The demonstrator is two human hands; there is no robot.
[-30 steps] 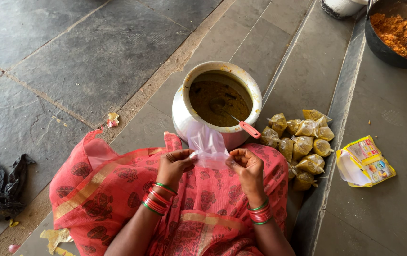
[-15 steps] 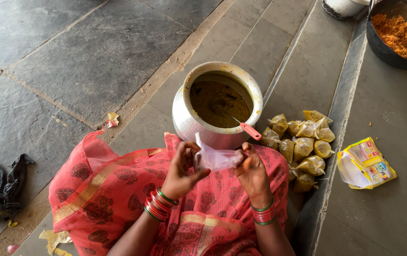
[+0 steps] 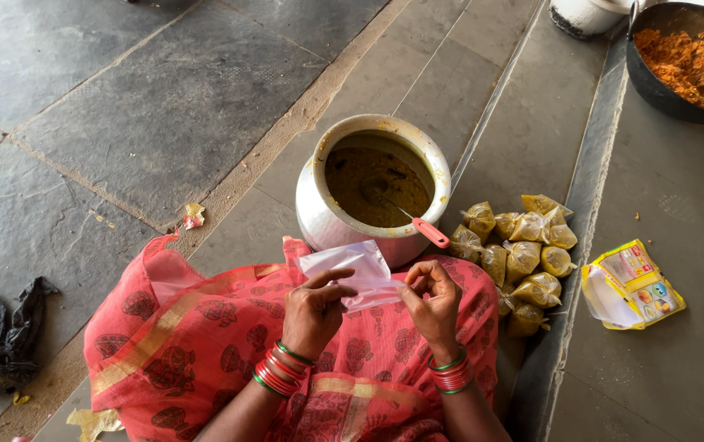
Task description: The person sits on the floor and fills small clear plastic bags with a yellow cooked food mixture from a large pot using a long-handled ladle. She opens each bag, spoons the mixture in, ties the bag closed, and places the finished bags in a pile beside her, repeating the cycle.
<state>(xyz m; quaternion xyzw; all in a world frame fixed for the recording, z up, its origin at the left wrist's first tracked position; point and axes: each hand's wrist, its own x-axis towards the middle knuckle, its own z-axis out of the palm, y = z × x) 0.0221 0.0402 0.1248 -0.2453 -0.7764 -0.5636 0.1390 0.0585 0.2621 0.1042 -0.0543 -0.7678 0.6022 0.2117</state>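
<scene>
Item: small clear thin plastic bag (image 3: 350, 272), empty, crumpled and faintly pink where red cloth shows through. Held roughly flat above the lap, just before the metal pot. Pinched at both ends between the hands.

Pot (image 3: 344, 225) standing on the floor (image 3: 122, 123) just ahead of the lap, ladle (image 3: 417, 225) resting inside it. Plastic bag (image 3: 352, 270) lying between left hand (image 3: 312, 309) and right hand (image 3: 434, 304), before the pot. Filled pouches (image 3: 524, 254) piling right of the pot; packet (image 3: 630, 285) lying further right. Pan (image 3: 683, 61) sitting far right, behind.
</scene>
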